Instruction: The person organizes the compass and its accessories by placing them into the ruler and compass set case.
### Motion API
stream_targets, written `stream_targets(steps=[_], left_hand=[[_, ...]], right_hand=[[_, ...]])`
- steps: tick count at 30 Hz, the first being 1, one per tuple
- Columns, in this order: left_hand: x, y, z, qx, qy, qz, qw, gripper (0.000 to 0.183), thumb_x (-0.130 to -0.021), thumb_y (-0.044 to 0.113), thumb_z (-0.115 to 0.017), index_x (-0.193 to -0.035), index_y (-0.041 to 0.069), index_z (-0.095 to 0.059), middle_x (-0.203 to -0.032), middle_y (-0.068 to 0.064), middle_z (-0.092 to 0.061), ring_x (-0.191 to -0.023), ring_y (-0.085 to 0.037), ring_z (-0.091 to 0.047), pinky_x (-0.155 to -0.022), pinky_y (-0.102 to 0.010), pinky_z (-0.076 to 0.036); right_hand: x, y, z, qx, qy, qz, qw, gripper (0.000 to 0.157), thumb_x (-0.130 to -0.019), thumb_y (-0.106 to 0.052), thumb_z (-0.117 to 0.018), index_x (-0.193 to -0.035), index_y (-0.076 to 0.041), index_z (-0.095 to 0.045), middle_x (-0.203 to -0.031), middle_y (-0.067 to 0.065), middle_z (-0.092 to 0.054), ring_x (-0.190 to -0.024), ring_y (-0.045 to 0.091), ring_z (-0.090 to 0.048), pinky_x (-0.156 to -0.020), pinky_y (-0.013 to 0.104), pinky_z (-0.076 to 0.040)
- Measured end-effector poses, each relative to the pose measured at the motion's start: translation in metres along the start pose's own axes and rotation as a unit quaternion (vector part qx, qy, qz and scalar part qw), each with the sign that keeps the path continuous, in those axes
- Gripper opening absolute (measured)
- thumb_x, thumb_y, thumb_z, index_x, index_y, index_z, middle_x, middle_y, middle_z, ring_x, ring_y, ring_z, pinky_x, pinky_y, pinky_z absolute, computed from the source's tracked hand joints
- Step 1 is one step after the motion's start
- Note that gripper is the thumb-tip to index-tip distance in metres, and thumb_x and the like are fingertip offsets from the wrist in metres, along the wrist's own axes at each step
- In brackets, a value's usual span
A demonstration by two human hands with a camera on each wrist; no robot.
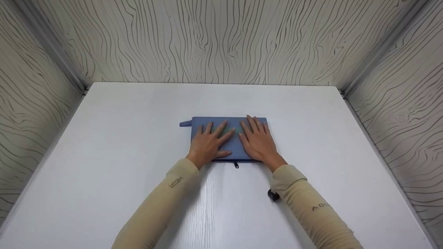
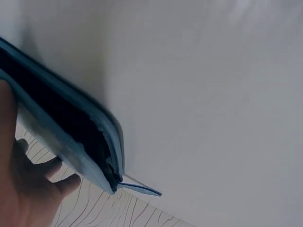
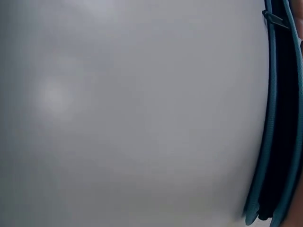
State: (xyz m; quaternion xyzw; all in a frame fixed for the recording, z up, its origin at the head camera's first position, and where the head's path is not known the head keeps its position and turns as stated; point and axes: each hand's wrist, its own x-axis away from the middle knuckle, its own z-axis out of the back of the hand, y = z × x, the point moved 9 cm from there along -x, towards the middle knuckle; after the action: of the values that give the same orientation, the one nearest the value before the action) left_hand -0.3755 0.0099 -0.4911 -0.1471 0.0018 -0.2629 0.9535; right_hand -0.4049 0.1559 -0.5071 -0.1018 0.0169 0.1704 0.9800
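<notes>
A blue zip pouch [image 1: 237,148] with a green print lies flat on the white table, its wrist strap [image 1: 186,123] sticking out at the far left corner. My left hand [image 1: 207,143] rests on the pouch's left half with the fingers spread. On the right half my right hand [image 1: 259,141] lies with its fingers extended, the tips near the far edge. In the left wrist view the pouch's side [image 2: 90,94] gapes, unzipped, with a dark inside. The zipper pull [image 3: 275,20] hangs at the near edge. What the pouch contains cannot be made out.
The white table [image 1: 104,148] spreads around the pouch on all sides. Wood-grain patterned walls [image 1: 214,41] enclose it at the back and both sides. A small black object [image 1: 273,195] shows beside the right sleeve.
</notes>
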Motion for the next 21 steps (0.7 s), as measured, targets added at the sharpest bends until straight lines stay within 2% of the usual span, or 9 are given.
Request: stream_targets(steps=[3, 7, 11, 13, 15, 18, 19, 21], left_hand=[[0.001, 0.003, 0.003, -0.039, 0.015, 0.002, 0.9991, 0.080, -0.097, 0.079, -0.021, -0.163, 0.043, 0.005, -0.173, 0.001, 0.002, -0.152, -0.035, -0.029, -0.117, -0.056, -0.034], [0.006, 0.005, 0.012, -0.078, 0.048, 0.002, 0.9958, 0.083, -0.095, 0.081, -0.023, -0.163, 0.043, 0.005, -0.173, 0.000, 0.006, -0.152, -0.036, -0.029, -0.117, -0.058, -0.033], [0.017, 0.005, 0.024, -0.088, 0.092, 0.010, 0.9918, 0.085, -0.092, 0.083, -0.028, -0.163, 0.044, -0.003, -0.173, 0.000, -0.002, -0.151, -0.037, -0.030, -0.116, -0.058, -0.034], [0.024, 0.007, 0.030, -0.077, 0.110, 0.014, 0.9908, 0.084, -0.093, 0.081, -0.033, -0.164, 0.042, -0.010, -0.173, 0.000, -0.011, -0.149, -0.036, -0.035, -0.115, -0.058, -0.035], [0.031, 0.011, 0.037, -0.041, 0.117, 0.018, 0.9921, 0.082, -0.096, 0.076, -0.042, -0.164, 0.037, -0.019, -0.169, -0.002, -0.024, -0.145, -0.035, -0.041, -0.114, -0.058, -0.038], [0.043, 0.022, 0.046, 0.056, 0.117, 0.020, 0.9913, 0.072, -0.099, 0.060, -0.057, -0.158, 0.022, -0.041, -0.152, -0.008, -0.050, -0.131, -0.032, -0.054, -0.105, -0.054, -0.046], [0.047, 0.027, 0.048, 0.097, 0.116, 0.022, 0.9883, 0.065, -0.099, 0.053, -0.062, -0.151, 0.017, -0.050, -0.142, -0.009, -0.058, -0.124, -0.031, -0.059, -0.100, -0.052, -0.050], [0.054, 0.035, 0.052, 0.189, 0.115, 0.028, 0.9749, 0.045, -0.098, 0.041, -0.069, -0.130, 0.009, -0.066, -0.119, -0.009, -0.069, -0.106, -0.028, -0.067, -0.087, -0.047, -0.056]], right_hand=[[0.000, 0.000, 0.000, 0.003, -0.005, 0.001, 1.000, 0.061, -0.111, -0.047, -0.023, -0.164, -0.016, -0.023, -0.172, 0.010, -0.011, -0.158, 0.032, -0.006, -0.125, 0.056, -0.006], [0.000, 0.000, -0.001, 0.012, -0.016, 0.000, 1.000, 0.061, -0.111, -0.047, -0.023, -0.164, -0.017, -0.021, -0.172, 0.009, -0.007, -0.158, 0.031, -0.004, -0.125, 0.056, -0.005], [-0.002, -0.002, -0.002, 0.032, -0.017, 0.009, 0.999, 0.061, -0.111, -0.047, -0.023, -0.164, -0.017, -0.020, -0.172, 0.009, -0.007, -0.158, 0.031, -0.004, -0.125, 0.057, -0.005], [-0.003, -0.003, -0.002, 0.046, -0.019, 0.016, 0.999, 0.062, -0.111, -0.047, -0.021, -0.165, -0.016, -0.018, -0.172, 0.009, -0.007, -0.158, 0.031, -0.004, -0.124, 0.058, -0.006], [-0.004, -0.004, -0.003, 0.054, -0.023, 0.022, 0.998, 0.063, -0.111, -0.048, -0.020, -0.165, -0.015, -0.017, -0.172, 0.009, -0.006, -0.158, 0.032, -0.004, -0.124, 0.058, -0.006], [-0.004, -0.003, -0.004, 0.051, -0.026, 0.026, 0.998, 0.064, -0.111, -0.048, -0.019, -0.165, -0.014, -0.016, -0.172, 0.009, -0.006, -0.158, 0.031, -0.004, -0.125, 0.057, -0.005], [-0.004, -0.002, -0.004, 0.046, -0.026, 0.025, 0.998, 0.064, -0.111, -0.048, -0.020, -0.165, -0.014, -0.017, -0.172, 0.009, -0.007, -0.158, 0.031, -0.004, -0.125, 0.057, -0.005], [-0.003, -0.001, -0.004, 0.034, -0.022, 0.025, 0.999, 0.064, -0.111, -0.047, -0.021, -0.165, -0.013, -0.018, -0.172, 0.010, -0.008, -0.158, 0.032, -0.004, -0.124, 0.057, -0.005]])
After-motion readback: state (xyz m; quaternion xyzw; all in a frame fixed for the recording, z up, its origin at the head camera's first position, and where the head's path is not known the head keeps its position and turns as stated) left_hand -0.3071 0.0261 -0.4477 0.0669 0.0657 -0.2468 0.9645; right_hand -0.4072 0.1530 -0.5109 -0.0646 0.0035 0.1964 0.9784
